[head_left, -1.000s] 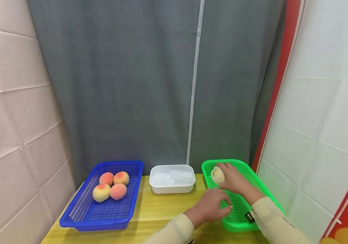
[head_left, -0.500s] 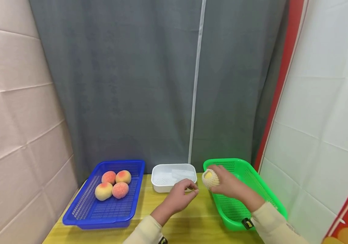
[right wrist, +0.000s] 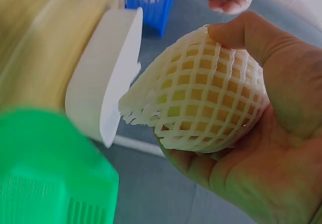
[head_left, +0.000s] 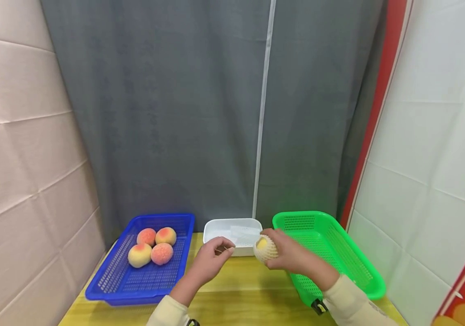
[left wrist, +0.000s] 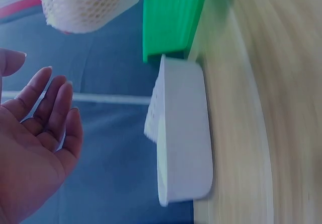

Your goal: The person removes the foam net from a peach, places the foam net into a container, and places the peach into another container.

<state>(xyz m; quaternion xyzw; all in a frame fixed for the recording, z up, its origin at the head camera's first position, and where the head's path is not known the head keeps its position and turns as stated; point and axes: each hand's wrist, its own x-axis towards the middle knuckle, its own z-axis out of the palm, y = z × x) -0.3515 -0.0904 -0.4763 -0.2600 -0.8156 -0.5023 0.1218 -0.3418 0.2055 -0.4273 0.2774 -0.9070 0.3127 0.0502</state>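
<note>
My right hand grips a yellowish peach in a white foam net, held over the table between the white tray and the green basket. In the right wrist view, thumb and fingers wrap the netted peach, and the gathered end of the net points away from the palm. My left hand is in the air before the white tray, its fingers loosely bent. The left wrist view shows that palm turned up with nothing in it, the netted peach above it.
Several peaches lie in the blue basket on the left. A flat white foam net is inside the tray. The green basket stands at the right on the wooden table, with a grey curtain behind.
My right hand has carried the netted peach left, out from over the green basket. My left hand has moved left, from beside the green basket to before the white tray.
</note>
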